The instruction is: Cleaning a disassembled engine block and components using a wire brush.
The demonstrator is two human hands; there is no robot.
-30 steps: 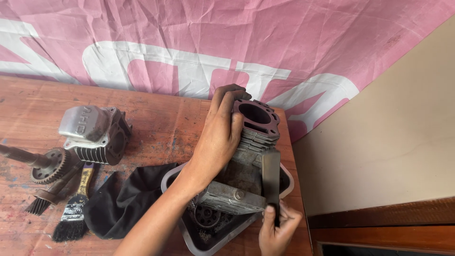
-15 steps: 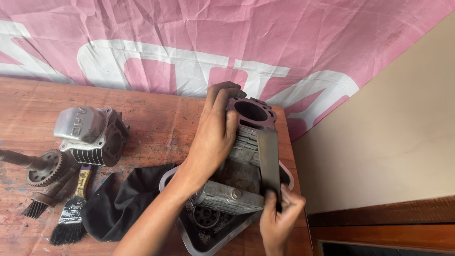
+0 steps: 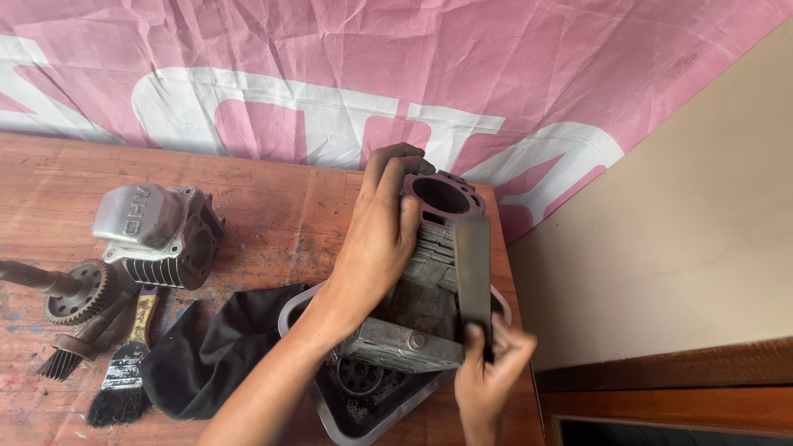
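Engine cylinder block [image 3: 429,248], finned, grey, bore uppermost: it stood tilted in the grey tray [image 3: 330,405] near the right end of the wooden surface [image 3: 273,206], its lower casing resting on the tray's rim, seemingly so that any grime would drop into the tray rather than onto the wood. My left hand [image 3: 382,235] was closed over the upper fins, fingers curled round the far edge beside the bore, as I judged to steady the block against the pressure from the other side. My right hand [image 3: 487,372] was clenched around the lower end of a flat dark bar [image 3: 473,264], which lay lengthwise against the block's right face, its top end just beside the bore. A small gear [image 3: 359,376] sat inside the tray, under the block. Black cloth [image 3: 206,347] lay touching the tray's left side. Further left on the surface: a cylinder head [image 3: 157,235], a toothed shaft [image 3: 66,285], two brushes [image 3: 120,372]. Pink banner [image 3: 330,74] hung behind.
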